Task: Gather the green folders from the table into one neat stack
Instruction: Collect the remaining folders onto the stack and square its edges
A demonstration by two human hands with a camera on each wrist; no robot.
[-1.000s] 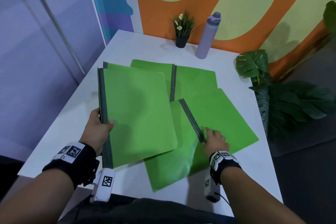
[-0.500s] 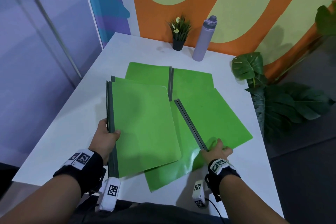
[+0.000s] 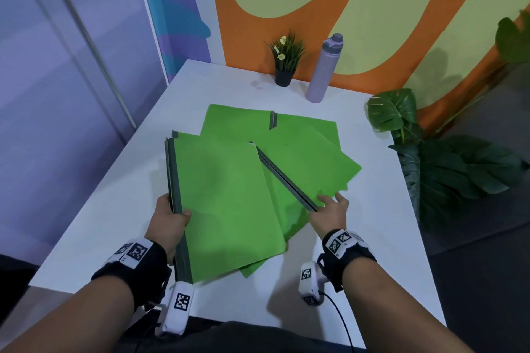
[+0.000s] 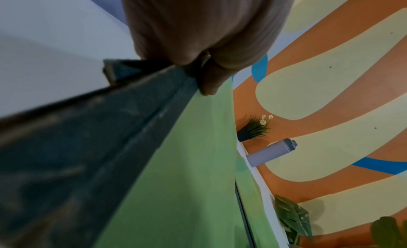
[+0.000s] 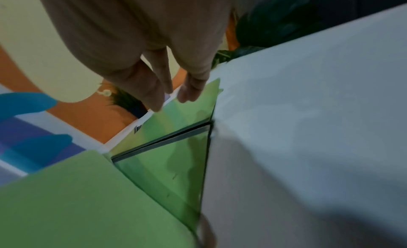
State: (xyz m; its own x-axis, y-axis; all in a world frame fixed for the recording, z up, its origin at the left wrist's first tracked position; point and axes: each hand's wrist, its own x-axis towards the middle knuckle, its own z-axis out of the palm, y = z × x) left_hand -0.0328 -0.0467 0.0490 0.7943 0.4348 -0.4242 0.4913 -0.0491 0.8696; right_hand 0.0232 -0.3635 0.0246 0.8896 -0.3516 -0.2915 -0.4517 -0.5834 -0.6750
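Several green folders with dark spines lie overlapping on the white table (image 3: 114, 195). My left hand (image 3: 172, 218) grips the spine of a small stack of folders (image 3: 226, 203) at the near left; its thumb lies on the top cover (image 4: 176, 164). My right hand (image 3: 329, 206) pinches the near corner of a slanted folder (image 3: 309, 163) at its spine's end, with its fingers (image 5: 154, 95) on top of that folder (image 5: 176, 117). This folder's far corner meets the stack. Two more folders (image 3: 235, 120) lie further back, and a translucent one (image 3: 286, 223) lies underneath.
A small potted plant (image 3: 285, 66) and a lilac bottle (image 3: 324, 71) stand at the table's far edge by the painted wall. A large leafy plant (image 3: 415, 152) stands off the right edge. A glass partition runs along the left.
The right hand has lifted the slanted folder's near corner and swung it left, up against the stack. The left hand keeps its grip on the stack's spine.
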